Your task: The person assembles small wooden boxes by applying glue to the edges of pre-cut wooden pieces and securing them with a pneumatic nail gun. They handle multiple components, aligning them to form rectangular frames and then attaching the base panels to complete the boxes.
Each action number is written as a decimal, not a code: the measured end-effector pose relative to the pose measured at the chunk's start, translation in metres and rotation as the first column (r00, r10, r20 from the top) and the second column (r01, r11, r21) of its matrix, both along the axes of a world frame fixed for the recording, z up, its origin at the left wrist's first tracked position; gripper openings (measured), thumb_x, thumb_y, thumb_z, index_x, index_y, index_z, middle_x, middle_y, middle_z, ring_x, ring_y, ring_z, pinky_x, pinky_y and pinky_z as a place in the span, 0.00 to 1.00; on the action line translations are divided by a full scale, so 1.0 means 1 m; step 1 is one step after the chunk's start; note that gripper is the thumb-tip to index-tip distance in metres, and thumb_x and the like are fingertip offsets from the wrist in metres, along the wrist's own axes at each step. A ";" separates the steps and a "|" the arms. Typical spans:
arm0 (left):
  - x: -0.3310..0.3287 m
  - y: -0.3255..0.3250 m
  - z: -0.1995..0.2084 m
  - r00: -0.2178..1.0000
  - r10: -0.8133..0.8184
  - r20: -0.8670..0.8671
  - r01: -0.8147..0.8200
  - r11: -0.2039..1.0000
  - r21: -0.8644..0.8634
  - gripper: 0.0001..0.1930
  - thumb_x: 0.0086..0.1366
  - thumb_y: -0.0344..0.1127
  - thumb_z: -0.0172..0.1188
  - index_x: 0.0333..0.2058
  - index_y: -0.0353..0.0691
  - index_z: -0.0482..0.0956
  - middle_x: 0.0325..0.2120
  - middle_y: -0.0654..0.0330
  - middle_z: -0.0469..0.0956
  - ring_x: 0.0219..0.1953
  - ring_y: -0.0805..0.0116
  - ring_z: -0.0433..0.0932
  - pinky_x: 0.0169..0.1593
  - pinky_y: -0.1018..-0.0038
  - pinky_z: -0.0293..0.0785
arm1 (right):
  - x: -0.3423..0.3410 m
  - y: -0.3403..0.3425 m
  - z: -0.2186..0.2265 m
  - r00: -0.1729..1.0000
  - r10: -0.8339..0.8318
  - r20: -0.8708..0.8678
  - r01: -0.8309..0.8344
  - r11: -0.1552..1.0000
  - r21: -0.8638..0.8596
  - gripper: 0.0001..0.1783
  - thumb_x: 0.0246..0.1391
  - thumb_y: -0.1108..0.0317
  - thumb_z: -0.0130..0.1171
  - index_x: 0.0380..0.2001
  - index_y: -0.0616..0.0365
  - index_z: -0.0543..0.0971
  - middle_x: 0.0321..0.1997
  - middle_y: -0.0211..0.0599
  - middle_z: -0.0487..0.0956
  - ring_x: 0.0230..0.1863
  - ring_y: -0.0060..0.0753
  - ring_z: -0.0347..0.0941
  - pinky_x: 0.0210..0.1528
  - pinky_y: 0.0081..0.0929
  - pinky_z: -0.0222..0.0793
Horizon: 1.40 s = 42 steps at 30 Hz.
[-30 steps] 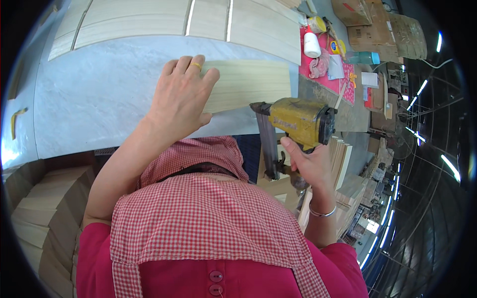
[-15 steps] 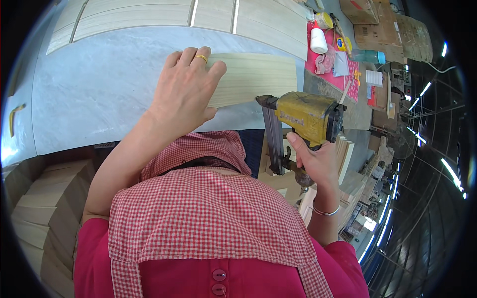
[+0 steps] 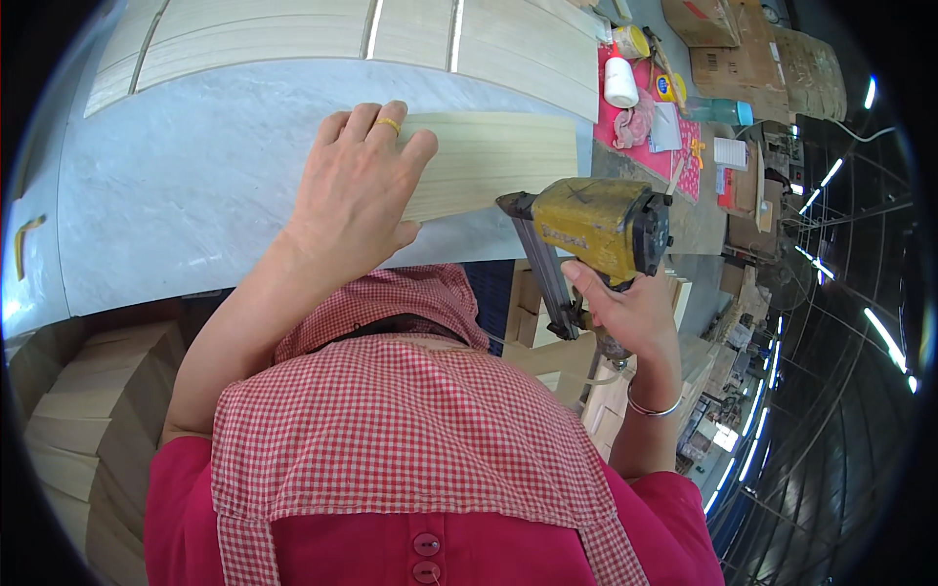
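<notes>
A pale wooden board point(image 3: 503, 161) lies on the grey-white marbled tabletop in front of me. My left hand point(image 3: 357, 186) grips its left end, with the fingers over the far side and the thumb at the near edge; that end is hidden under the hand. In my right hand point(image 3: 630, 308) is a yellow and black pneumatic nail gun point(image 3: 591, 225), held by its handle. Its dark nose points left, at the board's near edge towards the right end. The magazine slants down below the table edge. Whether the nose touches the wood I cannot tell.
Several pale boards point(image 3: 274, 39) lie side by side along the table's far side. At the far right, a pink cloth point(image 3: 625, 122) bears a white bottle point(image 3: 619, 82), a yellow tub point(image 3: 670, 88) and a teal bottle point(image 3: 718, 110). Cardboard boxes point(image 3: 88, 391) stand at the lower left.
The nail gun has tilted a little, its magazine's lower end swinging right, and my right wrist has shifted right. My left hand keeps its hold on the board.
</notes>
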<state>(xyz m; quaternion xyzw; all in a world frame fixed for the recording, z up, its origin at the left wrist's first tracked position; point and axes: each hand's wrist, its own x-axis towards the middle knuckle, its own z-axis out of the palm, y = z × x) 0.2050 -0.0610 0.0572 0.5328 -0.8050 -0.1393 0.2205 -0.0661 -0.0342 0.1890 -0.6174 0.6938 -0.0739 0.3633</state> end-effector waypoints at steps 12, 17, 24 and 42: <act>-0.002 0.000 0.005 1.000 0.004 -0.027 -0.004 1.000 0.026 0.31 0.43 0.38 0.76 0.46 0.39 0.72 0.58 0.44 0.70 0.62 0.45 0.68 0.66 0.53 0.63 | -0.043 -0.081 0.000 0.979 -0.138 -0.147 0.117 0.983 -0.145 0.21 0.55 0.53 0.74 0.36 0.61 0.81 0.18 0.25 0.74 0.14 0.17 0.67 0.17 0.20 0.63; -0.001 0.000 0.006 0.999 0.009 -0.036 -0.008 1.000 0.030 0.31 0.43 0.37 0.77 0.46 0.39 0.72 0.58 0.44 0.70 0.62 0.44 0.68 0.65 0.52 0.63 | -0.058 -0.102 -0.004 0.982 -0.125 -0.140 0.108 0.986 -0.129 0.21 0.55 0.54 0.73 0.35 0.61 0.79 0.16 0.25 0.72 0.13 0.18 0.67 0.16 0.21 0.62; -0.002 -0.001 0.008 0.999 0.007 -0.047 -0.005 0.999 0.043 0.30 0.42 0.36 0.77 0.44 0.39 0.72 0.57 0.46 0.70 0.61 0.44 0.69 0.65 0.52 0.64 | -0.057 -0.110 -0.002 0.977 -0.132 -0.167 0.119 0.989 -0.088 0.22 0.55 0.53 0.74 0.34 0.62 0.79 0.16 0.25 0.73 0.13 0.18 0.67 0.17 0.20 0.61; 0.043 0.021 0.004 0.975 0.053 -0.214 -0.022 0.990 0.143 0.25 0.43 0.29 0.72 0.40 0.40 0.70 0.60 0.43 0.66 0.60 0.40 0.66 0.61 0.51 0.67 | -0.024 -0.089 0.025 0.981 -0.062 -0.183 0.032 0.987 -0.160 0.24 0.53 0.52 0.75 0.36 0.63 0.81 0.17 0.26 0.74 0.14 0.18 0.68 0.18 0.19 0.63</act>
